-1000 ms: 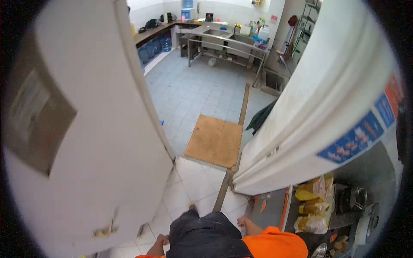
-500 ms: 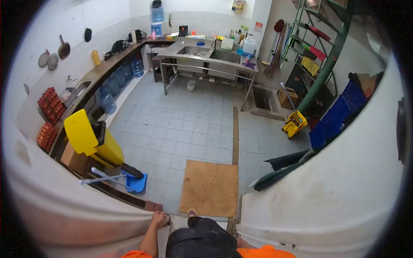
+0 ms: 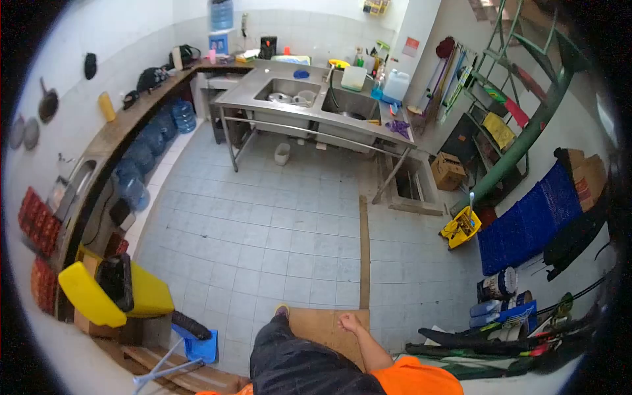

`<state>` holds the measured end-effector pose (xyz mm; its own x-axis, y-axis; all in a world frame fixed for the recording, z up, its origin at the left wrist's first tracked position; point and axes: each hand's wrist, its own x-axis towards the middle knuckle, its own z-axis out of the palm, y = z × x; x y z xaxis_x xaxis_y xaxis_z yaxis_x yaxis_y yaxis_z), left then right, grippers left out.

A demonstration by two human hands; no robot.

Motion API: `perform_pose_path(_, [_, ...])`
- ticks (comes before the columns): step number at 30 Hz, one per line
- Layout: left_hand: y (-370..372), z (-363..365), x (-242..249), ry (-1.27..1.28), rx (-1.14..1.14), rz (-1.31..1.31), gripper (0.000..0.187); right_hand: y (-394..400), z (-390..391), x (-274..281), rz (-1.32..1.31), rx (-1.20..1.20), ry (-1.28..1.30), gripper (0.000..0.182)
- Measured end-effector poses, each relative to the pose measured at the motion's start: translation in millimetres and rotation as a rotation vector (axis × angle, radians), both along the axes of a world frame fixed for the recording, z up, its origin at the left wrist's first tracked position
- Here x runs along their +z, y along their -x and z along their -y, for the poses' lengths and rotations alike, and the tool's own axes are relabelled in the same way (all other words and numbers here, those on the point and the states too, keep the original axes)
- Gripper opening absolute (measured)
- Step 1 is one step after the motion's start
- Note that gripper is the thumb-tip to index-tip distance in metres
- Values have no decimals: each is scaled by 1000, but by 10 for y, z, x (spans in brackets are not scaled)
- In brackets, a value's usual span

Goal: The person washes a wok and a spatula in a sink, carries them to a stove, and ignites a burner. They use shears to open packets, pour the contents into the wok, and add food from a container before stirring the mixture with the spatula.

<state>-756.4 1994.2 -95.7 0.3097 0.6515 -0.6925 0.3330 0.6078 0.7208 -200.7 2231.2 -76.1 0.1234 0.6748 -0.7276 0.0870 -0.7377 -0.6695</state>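
Yellow bin (image 3: 150, 289) and blue dustpan (image 3: 207, 347) at left, my left hand (image 3: 243, 382) barely shows (grip: cannot tell), my right hand (image 3: 350, 322), loosely curled, seemingly empty, hangs above the floor's cardboard sheet (image 3: 312, 322), step judged as walking, any grasp calling for uncurling, red wall notice (image 3: 411, 46) unreadable.

Pale blue-grey square tiles cover the floor (image 3: 263, 230), a narrow brown strip (image 3: 364, 257) running lengthwise towards its far edge. White walls (image 3: 131, 56) rise around it, with a band of glossy tiles (image 3: 316, 33) along the back. A dark-topped counter (image 3: 118, 131) follows the floor's left edge; a steel sink unit (image 3: 228, 99) stands at the far edge. Near the far right corner are a rectangular floor pit (image 3: 415, 209) and a green metal frame (image 3: 526, 146). The light is soft and even.
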Motion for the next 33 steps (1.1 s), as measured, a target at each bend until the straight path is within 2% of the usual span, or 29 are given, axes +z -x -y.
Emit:
perform_pose_path(2, [-4,-582,83,67,-114,-334,41,-139,-235,-118,61,230,182,22])
perform_pose_path(3, [-387,-1694,14,88,-174,-500,43,-223,-339,-45,61,214,199,22])
perform_pose_path(4, [-693,-2748,331,100,-230,-668,46,-326,-469,20,166,348,209,24])
perform_pose_path(5, [-733,-3370,204,93,-104,-577,50,-406,-684,92,268,484,213,25])
perform_pose_path(6, [-765,-4093,-49,-2,-184,-655,49,-498,-846,75,196,318,227,25])
perform_pose_path(7, [-1007,-4779,235,-59,-46,-692,47,-620,-941,-97,121,153,239,25])
perform_pose_path(8, [-1040,-5450,42,-142,-25,-608,44,-783,-1108,-296,114,145,241,25])
perform_pose_path(10, [-1436,-6619,378,-235,169,-444,35,-1116,-1480,-704,182,122,267,25])
perform_pose_path(11, [-1673,-7093,601,-299,299,-322,33,-1201,-1802,-679,178,109,276,25])
perform_pose_path(13, [-2135,-7914,1029,-303,316,-298,31,-1519,-2670,-493,-101,-69,241,21])
perform_pose_path(15, [-2525,-8510,1250,-318,354,-279,31,-1679,-3852,-159,180,31,233,22])
perform_pose_path(16, [-2698,-8746,1297,-247,396,-241,31,-1867,-4326,-325,403,196,61,23])
perform_pose_path(17, [-2828,-8882,1361,-165,426,-214,31,-2077,-4780,-690,479,288,-57,25])
perform_pose_path(18, [-3015,-9015,1484,-66,444,-118,31,-2194,-5349,-601,634,403,-191,24])
perform_pose_path(19, [-3225,-9209,1591,-50,440,-127,31,-2346,-5927,-488,519,399,-199,23])
perform_pose_path(20, [-3445,-9402,1717,44,411,-18,31,-2383,-6503,-10,666,396,-267,26])
perform_pose_path(21, [-3664,-9591,1837,139,383,91,31,-2455,-6994,240,664,301,-336,28])
perform_pose_path(22, [-3900,-9797,1940,151,382,88,31,-2528,-7471,490,691,285,-466,27])
perform_pose_path(24, [-4356,-10262,2164,165,203,157,31,-2656,-8329,991,646,219,-608,24])
perform_pose_path(25, [-4591,-10531,2266,172,217,160,31,-2732,-8672,1276,643,228,-624,24])
perform_pose_path(27, [-4985,-11329,2423,106,66,183,35,-2932,-9414,1503,633,260,-642,24])
perform_pose_path(29, [-5214,-12287,2314,-109,-137,165,37,-3215,-10029,1508,731,335,-667,28])
perform_pose_path(30, [-5381,-12796,2287,-320,-136,86,38,-3239,-10267,1741,712,311,-549,30])
perform_pose_path(31, [-5531,-13428,2445,-440,-183,51,42,-3369,-10481,1640,714,322,-549,30])
perform_pose_path(32, [-5727,-14036,2741,-675,-221,35,48,-3538,-10711,1521,863,372,-579,31])
perform_pose_path(33, [-5814,-14847,2488,-802,-178,-85,44,-3683,-10999,1443,1011,426,-608,32])
